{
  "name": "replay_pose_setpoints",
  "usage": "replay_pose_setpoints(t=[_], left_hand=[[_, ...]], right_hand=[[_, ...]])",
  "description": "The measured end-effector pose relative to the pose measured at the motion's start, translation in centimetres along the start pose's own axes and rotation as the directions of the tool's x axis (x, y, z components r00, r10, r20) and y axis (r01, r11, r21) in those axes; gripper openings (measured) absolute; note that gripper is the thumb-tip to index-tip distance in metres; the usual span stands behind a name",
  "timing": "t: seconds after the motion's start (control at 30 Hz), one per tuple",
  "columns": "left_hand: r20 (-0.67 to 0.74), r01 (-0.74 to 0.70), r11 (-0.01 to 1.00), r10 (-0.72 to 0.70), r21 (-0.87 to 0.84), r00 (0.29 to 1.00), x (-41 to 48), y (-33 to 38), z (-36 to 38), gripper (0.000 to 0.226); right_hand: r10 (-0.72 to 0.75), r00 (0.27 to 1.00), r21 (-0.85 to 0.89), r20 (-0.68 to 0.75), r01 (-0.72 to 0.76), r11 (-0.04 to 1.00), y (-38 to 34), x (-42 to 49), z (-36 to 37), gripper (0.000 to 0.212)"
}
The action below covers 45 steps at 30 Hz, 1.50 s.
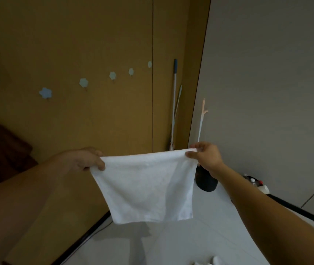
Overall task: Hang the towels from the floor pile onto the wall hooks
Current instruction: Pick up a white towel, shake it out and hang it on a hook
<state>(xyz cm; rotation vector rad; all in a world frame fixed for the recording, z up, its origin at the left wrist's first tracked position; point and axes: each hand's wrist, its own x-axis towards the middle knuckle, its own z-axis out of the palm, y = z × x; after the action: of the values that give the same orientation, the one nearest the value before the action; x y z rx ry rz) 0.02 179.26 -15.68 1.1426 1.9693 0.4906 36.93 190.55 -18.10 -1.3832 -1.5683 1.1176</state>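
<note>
The plain white terry towel (pixel 148 186) is unpatterned. The ochre-brown wooden wall panel (pixel 76 44) has one thin dark seam, and its pale blue flower-shaped hooks (pixel 45 92) stand out, as does the dark brown hanging towel (pixel 5 150). The flat grey side wall (pixel 267 73) meets a white floor (pixel 200 236); the round black bin (pixel 206 180) is the darkest thing here.

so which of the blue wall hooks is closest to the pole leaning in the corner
The far-right hook, right beside the dark vertical seam in the wooden wall. The other hooks trail off to its left, farther from the pole.
</note>
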Motion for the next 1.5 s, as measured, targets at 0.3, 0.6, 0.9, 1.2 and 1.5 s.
replay_pose_setpoints(t=[0.3,0.6,0.9,1.2,1.5], left_hand=[[-0.177,-0.109,0.979,0.14,0.171,0.974,3.9,-3.2,-5.9,0.03],[-0.503,-0.411,0.868,0.233,-0.279,0.832,5.3,-6.4,-11.9,0.021],[-0.635,-0.573,0.365,-0.072,-0.734,0.769,4.4,-4.7,-18.1,0.016],[-0.753,-0.706,0.39,0.046,-0.592,0.657,2.6,-2.8,-25.1,0.01],[-0.738,-0.56,0.821,0.308,-0.114,0.601,-1.1,5.0,-32.1,0.045]], right_hand=[[-0.262,0.963,-0.63,0.064,0.243,0.737,-2.1,6.5,7.0,0.022],[-0.113,0.993,0.166,-0.032,0.117,0.979,-9.5,9.7,16.1,0.006],[-0.298,0.845,0.041,0.444,0.313,0.949,-18.7,9.6,24.1,0.042],[-0.526,0.799,0.268,0.292,0.459,0.847,-27.2,13.0,31.0,0.029],[-0.696,0.541,0.532,0.473,0.454,0.714,-38.5,18.0,34.0,0.022]])
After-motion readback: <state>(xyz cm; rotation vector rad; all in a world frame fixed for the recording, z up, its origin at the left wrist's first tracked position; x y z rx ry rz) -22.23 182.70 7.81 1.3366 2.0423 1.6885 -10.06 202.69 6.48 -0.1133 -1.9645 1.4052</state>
